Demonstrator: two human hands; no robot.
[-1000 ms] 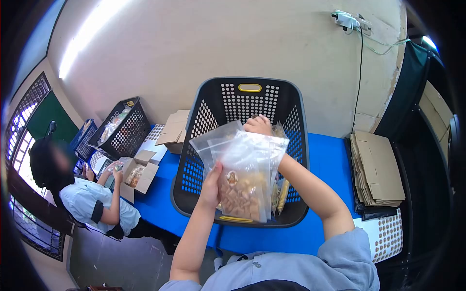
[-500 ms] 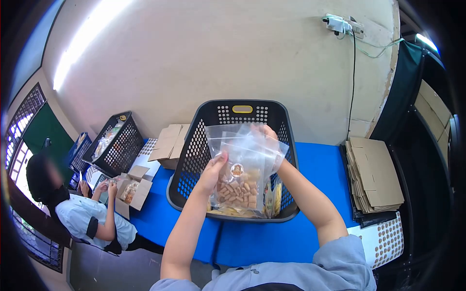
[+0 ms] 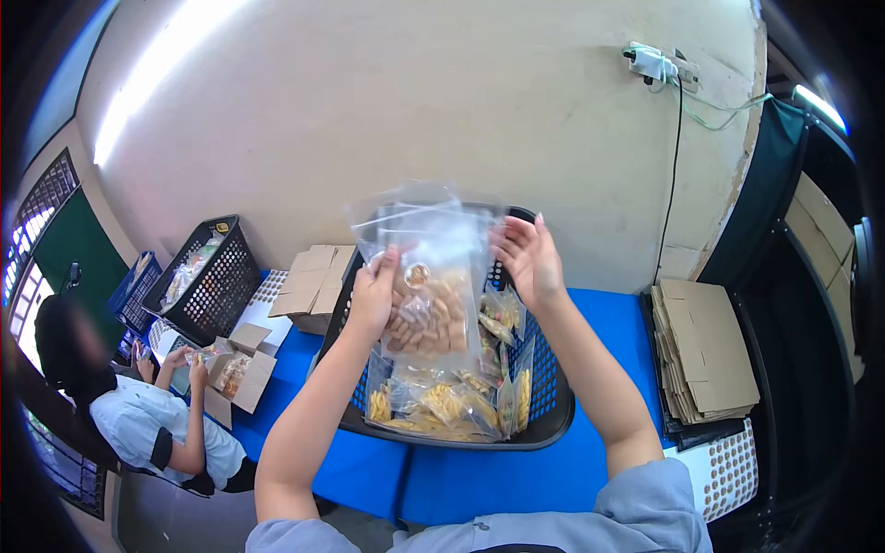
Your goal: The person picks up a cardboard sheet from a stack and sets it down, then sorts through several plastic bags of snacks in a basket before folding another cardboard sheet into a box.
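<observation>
In my left hand [image 3: 373, 293] are clear zip bags [image 3: 433, 318], the front one holding light-brown snack pieces and bearing a round sticker. The bags are raised above a black perforated basket [image 3: 553, 419], their tops blurred by motion. My right hand [image 3: 527, 261] is off the bags, to their right, with its fingers apart and nothing in it. Below, in the basket, lie several clear packets [image 3: 442, 405] of yellow snacks. More packets [image 3: 502, 313] lean along its right side, partly hidden by the held bags.
Flattened cardboard boxes [image 3: 705, 346] are stacked at right, beside sticker sheets [image 3: 724, 475]. A cardboard box [image 3: 309, 281] stands left of the basket. Further left, a co-worker [image 3: 166, 415] handles a packet over an open carton [image 3: 241, 373], near another black basket [image 3: 198, 281].
My right hand has let go of the bags and opened to their right. My left hand has moved the bags left and up, uncovering the yellow packets in the basket.
</observation>
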